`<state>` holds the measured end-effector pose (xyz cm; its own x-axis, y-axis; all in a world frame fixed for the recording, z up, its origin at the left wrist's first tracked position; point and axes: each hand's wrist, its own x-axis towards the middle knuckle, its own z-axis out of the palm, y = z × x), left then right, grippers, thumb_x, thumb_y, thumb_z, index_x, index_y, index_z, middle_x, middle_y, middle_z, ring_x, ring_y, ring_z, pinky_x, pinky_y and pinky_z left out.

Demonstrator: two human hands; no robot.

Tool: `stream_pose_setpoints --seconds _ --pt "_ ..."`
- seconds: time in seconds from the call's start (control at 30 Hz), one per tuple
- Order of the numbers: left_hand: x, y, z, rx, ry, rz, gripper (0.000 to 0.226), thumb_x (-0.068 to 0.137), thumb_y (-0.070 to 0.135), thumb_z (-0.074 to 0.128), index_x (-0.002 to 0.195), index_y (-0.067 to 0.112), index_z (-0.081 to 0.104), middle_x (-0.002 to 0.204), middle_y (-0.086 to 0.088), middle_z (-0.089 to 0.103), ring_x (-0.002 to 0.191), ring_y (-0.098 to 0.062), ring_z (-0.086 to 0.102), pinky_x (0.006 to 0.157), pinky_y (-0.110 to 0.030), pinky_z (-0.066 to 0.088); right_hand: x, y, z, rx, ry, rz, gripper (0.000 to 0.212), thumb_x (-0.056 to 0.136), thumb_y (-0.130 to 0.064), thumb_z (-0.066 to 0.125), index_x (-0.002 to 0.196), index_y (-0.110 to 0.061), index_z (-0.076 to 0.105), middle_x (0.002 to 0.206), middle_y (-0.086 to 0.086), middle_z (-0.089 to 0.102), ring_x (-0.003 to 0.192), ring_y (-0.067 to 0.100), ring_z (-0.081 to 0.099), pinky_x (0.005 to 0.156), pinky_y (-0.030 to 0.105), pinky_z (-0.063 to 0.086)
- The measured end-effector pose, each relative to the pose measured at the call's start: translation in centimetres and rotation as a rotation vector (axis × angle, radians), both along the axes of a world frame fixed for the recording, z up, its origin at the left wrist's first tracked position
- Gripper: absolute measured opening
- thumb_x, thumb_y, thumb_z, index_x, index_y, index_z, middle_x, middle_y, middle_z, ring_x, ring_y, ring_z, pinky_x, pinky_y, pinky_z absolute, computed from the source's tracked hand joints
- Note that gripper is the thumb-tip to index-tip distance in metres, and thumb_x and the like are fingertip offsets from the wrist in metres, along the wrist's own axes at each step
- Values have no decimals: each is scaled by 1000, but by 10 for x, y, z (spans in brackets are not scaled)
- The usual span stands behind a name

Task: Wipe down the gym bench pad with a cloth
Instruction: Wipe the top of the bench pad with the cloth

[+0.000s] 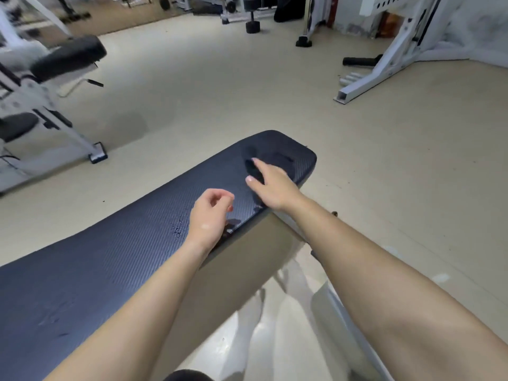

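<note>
- Pad [115, 259]: dark, ribbed, long and narrow; its long axis is running from the near left of the view to the far right, ending in a rounded far end. Small scuffs are showing mid-length and near the lower left.
- Cloth [264, 160]: dark, hard to tell apart from the pad; it is lying bunched on the pad's far end, under and just ahead of the right hand.
- Right hand [270, 185]: reaching forward over the far end, fingers spread and curving down onto the cloth; grip looking part-closed on the cloth, though blur is hiding how firmly.
- Left hand [209, 213]: hovering over the pad's near edge, fingers loosely curled, holding nothing.
- Relation: the cloth is lying beyond the left hand and directly beneath the right, so the right hand is the nearer one.
- Judgement: most unwiped length is stretching back toward the left, so a stroke would likely be travelling along the long axis, toward the person's left.
</note>
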<state>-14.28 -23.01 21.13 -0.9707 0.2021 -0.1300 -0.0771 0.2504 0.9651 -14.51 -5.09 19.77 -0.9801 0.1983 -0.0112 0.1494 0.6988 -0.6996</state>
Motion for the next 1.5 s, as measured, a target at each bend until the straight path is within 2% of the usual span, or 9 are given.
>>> stream_pose_setpoints --seconds 0.07,0.13,0.27,0.5,0.67,0.87,1.03,1.23,1.5 --pt "-8 -17 -2 -37 11 43 9 96 21 58 91 16 65 82 -2 63 64 -15 53 52 -21 44 -7 -19 -20 185 -221 204 51 97 -55 39 129 -21 58 138 4 58 133 33 47 106 47 41" --pt "-15 -34 -6 -87 22 64 9 94 22 58 93 17 66 86 -1 66 65 -13 58 54 -20 47 -11 -28 -29 319 -197 197 44 98 -50 39 119 -19 62 128 5 61 124 35 50 99 47 44" --pt "-27 -56 -17 -290 75 70 11 91 26 58 98 23 66 93 4 68 80 -13 63 67 -26 47 -22 -22 -36 622 -95 113 57 101 -46 38 155 -30 29 166 2 18 150 28 17 121 45 19" --pt "-59 -75 -37 -663 272 3 25 89 31 54 112 24 62 114 2 62 110 -23 57 94 -41 47 -59 -26 -62 634 -347 124 68 98 -67 12 157 -40 -7 166 -1 -19 153 25 -15 123 50 -5" --pt "-82 -78 -44 -754 372 98 30 90 30 52 116 24 65 125 0 62 120 -27 53 99 -43 40 -49 -92 -73 682 -229 253 67 97 -65 10 157 -40 -7 166 -2 -18 152 24 -17 122 51 -6" --pt "-84 -61 -48 -917 497 -25 25 90 35 50 99 30 73 111 3 66 109 -24 56 94 -42 36 -7 -113 -71 668 -140 451 68 97 -64 17 158 -36 4 167 -4 -12 153 21 -16 122 48 -7" --pt "-86 -48 -55 -1007 509 -97 32 91 34 47 115 28 68 121 3 64 114 -23 54 98 -41 32 -15 -33 -72 651 -230 185 68 98 -65 19 158 -40 -1 167 -5 -13 153 19 -12 121 44 -5" --pt "-91 -27 -61 -1054 562 -177 34 92 38 44 108 31 73 117 7 64 110 -22 53 98 -41 32 -63 64 -68 554 -390 -118 67 98 -65 14 158 -40 -3 166 -4 -15 153 20 -11 122 46 -3" --pt "-102 -20 -66 -1052 580 -210 34 91 38 44 99 33 77 103 9 67 107 -20 54 100 -40 27 -137 46 -65 512 -461 -219 65 100 -61 11 158 -36 -6 165 2 -20 152 27 -17 122 51 -7"
